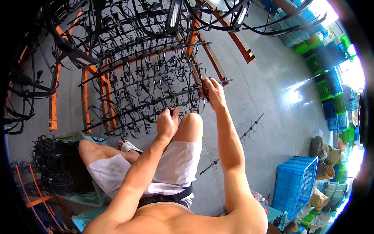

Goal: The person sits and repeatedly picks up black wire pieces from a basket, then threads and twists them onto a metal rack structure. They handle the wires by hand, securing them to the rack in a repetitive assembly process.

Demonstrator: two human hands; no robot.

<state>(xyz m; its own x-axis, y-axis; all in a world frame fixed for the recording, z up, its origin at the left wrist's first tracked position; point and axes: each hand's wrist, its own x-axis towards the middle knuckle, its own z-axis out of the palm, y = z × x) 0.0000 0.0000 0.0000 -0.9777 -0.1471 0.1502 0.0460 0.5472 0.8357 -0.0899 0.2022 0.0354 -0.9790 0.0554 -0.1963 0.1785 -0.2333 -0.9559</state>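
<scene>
In front of me stands an orange metal rack [105, 87] hung with rows of thin black looped parts [150, 80] on dark bars. My left hand [167, 124] is closed in a pinch at the rack's near side, just above my raised knee. Something small and dark shows at its fingertips, too small to name. Farther right and higher, my right hand [214, 93] has its fingers closed beside the right end of a bar [226, 81]. What those fingers grip is partly hidden by the hand and the black parts around it.
More black parts [78, 56] hang close overhead at upper left. A pronged rod [251, 129] lies on the grey floor behind my right forearm. At lower right stands a blue crate [294, 185]; stacked green and blue crates [327, 87] line the right. A black tangled pile [58, 163] fills a tray at left.
</scene>
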